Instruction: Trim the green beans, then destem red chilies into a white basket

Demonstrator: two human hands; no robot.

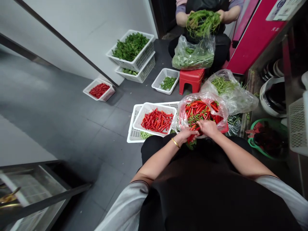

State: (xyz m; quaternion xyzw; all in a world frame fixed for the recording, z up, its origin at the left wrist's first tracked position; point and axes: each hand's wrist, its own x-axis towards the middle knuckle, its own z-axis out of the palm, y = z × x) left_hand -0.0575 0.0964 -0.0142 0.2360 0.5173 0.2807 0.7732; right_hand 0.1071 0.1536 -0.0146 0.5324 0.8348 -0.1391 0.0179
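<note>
A clear plastic bag (179,120) full of red chili peppers (197,108) with green stems stands open in front of me. My left hand (186,134), with a gold bracelet at the wrist, is closed on red chili peppers at the bag's near edge. Over the near part of the bag, my right hand (207,127) has its fingers pinched together at the green stems; what it grips is too small to make out. Left of the bag, a white basket (137,123) of red chilies rests on a larger white basket (130,136) holding some green pieces.
Opposite, a person's hands (222,15) hold green stalks above a bag of greens (192,59) by a red stool (192,77). White baskets of leaves (151,48), a small chili basket (109,93) and a herb basket (176,77) stand on the floor. Right are a green basin (252,146) and shelving.
</note>
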